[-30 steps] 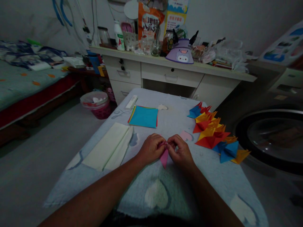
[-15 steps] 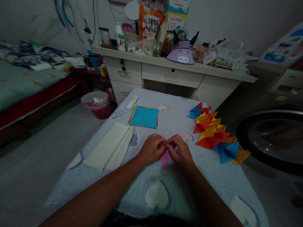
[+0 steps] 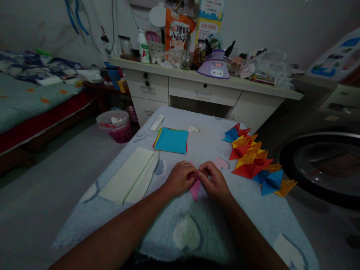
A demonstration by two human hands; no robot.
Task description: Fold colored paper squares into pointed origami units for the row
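Between my hands is a small folded piece of pink origami paper [image 3: 195, 190], its lower point toward me and a tip showing above my fingers. My left hand [image 3: 181, 177] is closed on its left side in a pinch. From the right, my right hand [image 3: 213, 180] pinches it too, fingertips meeting those of the left. The fingers hide most of the folds. Beyond them lies a stack of square coloured paper [image 3: 171, 140], blue on top. A row of folded paper cranes [image 3: 252, 167] in red, yellow, orange and blue stands on the right.
A cloth [image 3: 189, 240] with heart shapes covers the table. On its left lie a folded pale cloth [image 3: 126, 175] and a small white box [image 3: 157, 122]. Behind stands a cluttered desk [image 3: 185, 84]; a pink bucket [image 3: 119, 131] is on the floor and a washing machine [image 3: 323, 161] at right.
Both hands stay in nearly the same place on the pink paper, with small finger shifts. More of its upper tip shows now. The view has tilted slightly.
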